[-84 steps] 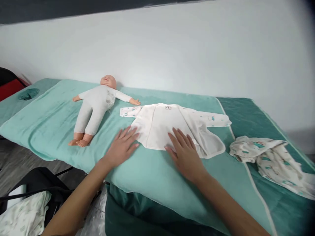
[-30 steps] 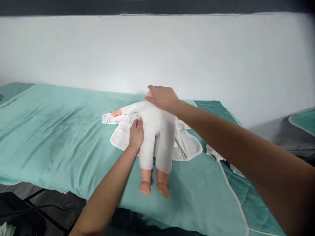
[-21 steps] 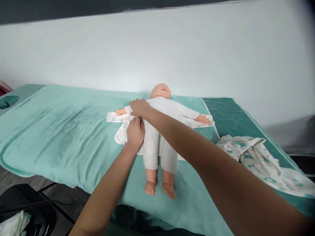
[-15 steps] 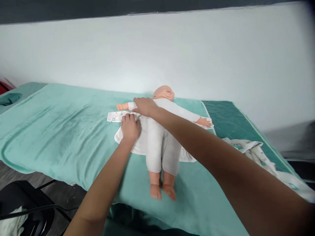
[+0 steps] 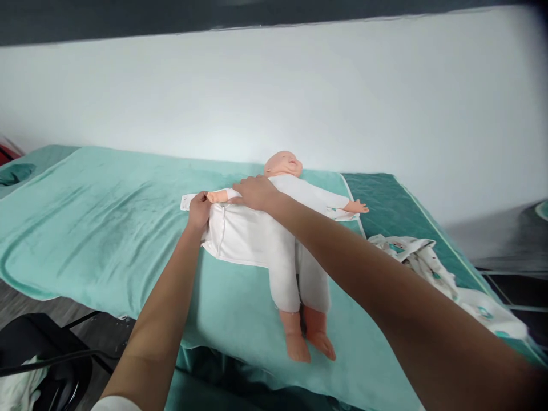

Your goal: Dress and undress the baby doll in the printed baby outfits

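Note:
A baby doll (image 5: 282, 285) in a white bodysuit lies on its back, head toward the wall and arms spread. Beneath its trunk and arms is a spread white baby shirt (image 5: 242, 234), its printed sleeve end (image 5: 186, 201) showing past the doll's hand on the left. My left hand (image 5: 199, 210) is closed at the doll's hand (image 5: 217, 196), its fingertips touching it beside the shirt's edge. Over the doll's upper arm and chest side lies my right hand (image 5: 256, 193), with the fingers curled round the arm; my forearm crosses the doll's middle.
A light green cover (image 5: 107, 228) spreads over the table, with a darker green strip (image 5: 381, 200) at right. Crumpled printed cloth (image 5: 411, 251) lies at the right edge. A black chair (image 5: 47, 348) stands at lower left, and a white wall (image 5: 257, 97) rises behind.
My left hand has moved left from the shirt sleeve to the doll's hand. The doll's legs have swung to the right, and the shirt at left is pulled flatter. My right hand stays on the arm.

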Available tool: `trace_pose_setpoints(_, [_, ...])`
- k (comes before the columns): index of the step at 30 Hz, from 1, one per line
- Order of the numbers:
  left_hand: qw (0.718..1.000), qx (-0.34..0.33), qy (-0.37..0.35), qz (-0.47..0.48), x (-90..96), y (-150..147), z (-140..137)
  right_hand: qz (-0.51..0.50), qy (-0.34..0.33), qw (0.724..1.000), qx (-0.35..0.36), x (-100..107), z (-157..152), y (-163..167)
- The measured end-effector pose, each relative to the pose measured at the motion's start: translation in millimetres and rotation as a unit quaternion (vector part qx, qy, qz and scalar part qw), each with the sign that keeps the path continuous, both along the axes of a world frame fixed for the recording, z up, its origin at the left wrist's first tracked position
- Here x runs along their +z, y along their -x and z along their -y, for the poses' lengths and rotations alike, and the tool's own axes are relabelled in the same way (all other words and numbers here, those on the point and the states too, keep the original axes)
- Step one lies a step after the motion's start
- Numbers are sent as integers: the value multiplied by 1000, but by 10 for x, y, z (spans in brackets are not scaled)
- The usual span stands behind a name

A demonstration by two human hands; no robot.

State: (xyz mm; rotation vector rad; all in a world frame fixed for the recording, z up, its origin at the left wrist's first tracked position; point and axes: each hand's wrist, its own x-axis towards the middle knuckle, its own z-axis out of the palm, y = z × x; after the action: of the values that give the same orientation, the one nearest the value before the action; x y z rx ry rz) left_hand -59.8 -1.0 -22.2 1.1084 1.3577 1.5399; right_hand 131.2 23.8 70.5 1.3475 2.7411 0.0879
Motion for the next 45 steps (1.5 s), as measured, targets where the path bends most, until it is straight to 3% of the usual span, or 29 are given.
trace_pose_setpoints(4, [999, 21, -23, 28, -14, 6, -22, 36, 4, 999, -21, -84, -12, -45])
trace_pose_setpoints(7, [996, 51, -53, -55, 3, -68, 35, 37, -4, 999, -36, -133, -10, -5])
trace_pose_setpoints(13, [960, -68, -117, -245, 26, -229, 153, -49, -33, 991, -123, -213, -62, 195])
trace_pose_setpoints(15, [950, -33, -130, -283, -10, -208, 126, -60, -37, 988, -138, -235, -56, 241])
trace_pose_setpoints(19, [922, 115, -88, -360, -102, -120, 24, -101, -42, 987, -117, -195, 54, 128])
trace_pose_setpoints(21, [908, 125, -59, -394, -123, -105, -2, -176, -60, 977, -108, -148, 134, -97])
trace_pose_setpoints(25, [896, 112, -49, -427, -102, -141, 26, -370, -141, 903, -167, -168, 293, -840])
trace_pose_setpoints(28, [901, 95, -62, -418, -67, -171, 73, -441, -199, 825, -293, -361, 444, -1385])
trace_pose_setpoints(30, [905, 88, -74, -409, -41, -189, 106, -461, -157, 786, -380, -528, 559, -1612])
trace_pose_setpoints(32, [915, 80, -84, -386, -13, -212, 139, -478, -94, 768, -416, -665, 659, -1719])
trace_pose_setpoints(37, [956, 67, -42, -283, 54, -271, 225, -550, -12, 740, -386, -762, 723, -1721])
trace_pose_setpoints(42, [955, 50, 31, -290, 95, -319, 293, -664, 88, 655, -350, -767, 662, -1668])
trace_pose_setpoints(45, [956, 26, -6, -292, 153, -382, 307, -718, 148, 601, -317, -765, 664, -1615])
